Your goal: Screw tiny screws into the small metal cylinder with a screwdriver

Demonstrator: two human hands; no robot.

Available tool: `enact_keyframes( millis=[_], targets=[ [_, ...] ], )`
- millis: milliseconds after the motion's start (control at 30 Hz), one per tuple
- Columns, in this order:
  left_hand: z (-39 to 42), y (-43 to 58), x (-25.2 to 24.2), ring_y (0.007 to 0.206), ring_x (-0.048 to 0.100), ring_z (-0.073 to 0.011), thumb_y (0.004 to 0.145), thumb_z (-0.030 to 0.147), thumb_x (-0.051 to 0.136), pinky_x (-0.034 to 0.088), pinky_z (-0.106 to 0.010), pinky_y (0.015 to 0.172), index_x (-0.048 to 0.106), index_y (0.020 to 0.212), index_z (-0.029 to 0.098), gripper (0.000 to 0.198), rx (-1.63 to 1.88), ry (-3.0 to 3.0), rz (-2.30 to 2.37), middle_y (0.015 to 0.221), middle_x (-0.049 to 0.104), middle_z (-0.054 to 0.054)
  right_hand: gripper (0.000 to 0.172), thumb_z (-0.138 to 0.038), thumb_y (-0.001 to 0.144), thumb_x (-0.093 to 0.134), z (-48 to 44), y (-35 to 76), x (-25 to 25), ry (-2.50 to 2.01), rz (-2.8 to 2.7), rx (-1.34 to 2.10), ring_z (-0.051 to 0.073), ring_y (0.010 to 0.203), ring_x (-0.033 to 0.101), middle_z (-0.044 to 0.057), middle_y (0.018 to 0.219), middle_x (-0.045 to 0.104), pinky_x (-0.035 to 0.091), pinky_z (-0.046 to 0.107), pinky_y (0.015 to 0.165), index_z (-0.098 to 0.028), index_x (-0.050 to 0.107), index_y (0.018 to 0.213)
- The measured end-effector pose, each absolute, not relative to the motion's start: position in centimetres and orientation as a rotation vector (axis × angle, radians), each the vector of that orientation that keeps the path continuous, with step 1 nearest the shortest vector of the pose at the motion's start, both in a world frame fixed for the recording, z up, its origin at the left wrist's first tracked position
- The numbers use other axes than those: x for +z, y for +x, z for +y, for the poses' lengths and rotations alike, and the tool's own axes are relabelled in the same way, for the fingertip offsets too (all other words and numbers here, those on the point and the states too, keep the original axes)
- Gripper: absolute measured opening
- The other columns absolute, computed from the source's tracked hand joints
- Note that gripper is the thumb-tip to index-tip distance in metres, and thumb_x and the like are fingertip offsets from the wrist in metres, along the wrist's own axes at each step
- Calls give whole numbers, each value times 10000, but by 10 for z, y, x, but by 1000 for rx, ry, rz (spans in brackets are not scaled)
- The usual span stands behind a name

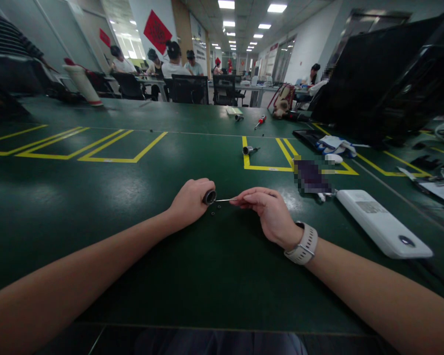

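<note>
My left hand [191, 201] is closed around a dark round metal part [209, 197], whose hollow open end faces right. Between the fingertips of my right hand [268, 211] is a thin metal rod [223, 200]. Its tip reaches the rim of the round part; whether it touches cannot be made out. The rest of the rod is hidden by my fingers. Just below lie two tiny dark rings, a nearer ring [212, 213] and a farther ring [219, 207], on the green table [222, 276]. A watch [304, 244] is on my right wrist.
A similar metal part [248, 150] lies at a yellow tape line. Farther back are another small part [239, 118] and a red screwdriver [261, 121]. To the right lie a phone [313, 176], a white power bank [383, 223], gloves [336, 146] and a clipboard [438, 185]. People sit in the background.
</note>
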State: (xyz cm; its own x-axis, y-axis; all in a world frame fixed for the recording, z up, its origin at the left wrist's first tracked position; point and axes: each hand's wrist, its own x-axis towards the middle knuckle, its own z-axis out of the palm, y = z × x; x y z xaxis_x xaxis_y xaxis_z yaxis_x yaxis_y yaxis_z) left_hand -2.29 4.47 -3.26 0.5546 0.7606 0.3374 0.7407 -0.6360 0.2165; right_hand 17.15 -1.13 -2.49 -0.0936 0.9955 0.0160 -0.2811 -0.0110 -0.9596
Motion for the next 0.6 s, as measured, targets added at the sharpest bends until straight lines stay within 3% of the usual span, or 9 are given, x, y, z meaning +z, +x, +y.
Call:
enact_keyframes(
  millis=[433, 600],
  targets=[
    [46, -24, -35, 636, 497, -158, 780, 147, 510, 348, -295, 611, 481, 686, 179, 103, 645, 2724, 1318, 692, 544, -7, 122, -162, 687, 590, -12, 170, -29, -1027, -1124, 1298, 173, 725, 619, 21, 666, 682, 427, 344, 744, -185, 697, 632],
    [45, -24, -34, 615, 499, -149, 796, 251, 547, 354, -276, 573, 493, 671, 180, 153, 724, 2591, 1388, 674, 545, -1, 106, -214, 744, 590, -11, 170, -32, -1026, -1140, 1278, 164, 757, 626, 21, 733, 685, 433, 334, 742, -186, 685, 706]
  ],
)
